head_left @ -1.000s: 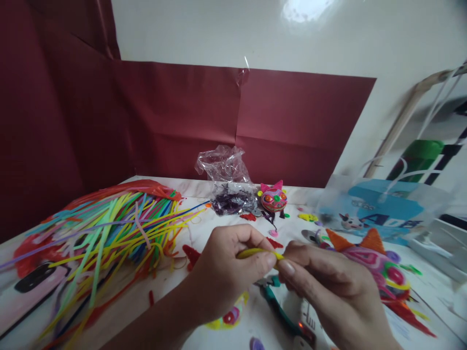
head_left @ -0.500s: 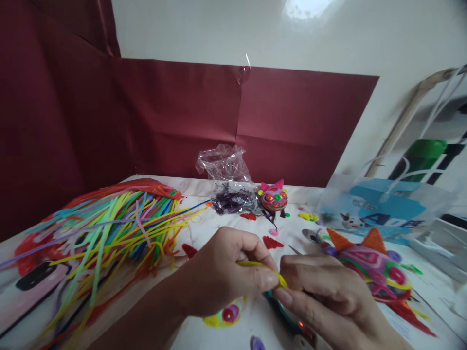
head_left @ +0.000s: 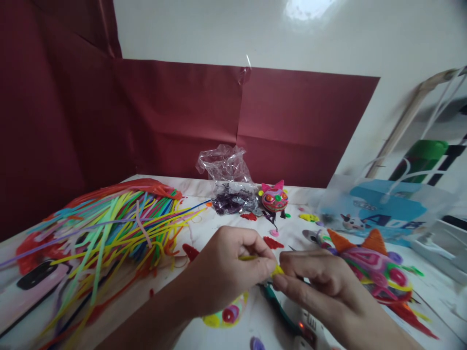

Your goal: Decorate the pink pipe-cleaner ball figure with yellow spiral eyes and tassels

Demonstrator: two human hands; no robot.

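A yellow fuzzy strip (head_left: 278, 270) runs between my two hands near the middle of the view. My left hand (head_left: 233, 272) pinches it between thumb and fingers. Close beside it, my right hand (head_left: 321, 287) grips the strip's other part with thumb and index finger. Beneath the hands lies a device with a teal handle (head_left: 280, 311) and a small red light, partly covered by my right hand. A round yellow piece with a red centre (head_left: 228, 315) rests on the table below my left wrist.
Many coloured fuzzy strips (head_left: 120, 223) are heaped at the left, near a pink phone (head_left: 34, 287). Behind the hands are a clear plastic bag (head_left: 231, 189) and a pink-eared figure (head_left: 274, 197). An orange-eared figure (head_left: 375, 267) and a blue-white bag (head_left: 386, 204) are at the right.
My fingertips have shifted slightly and the yellow strip shows less between them. My right hand has moved a little, so more of the device below shows.
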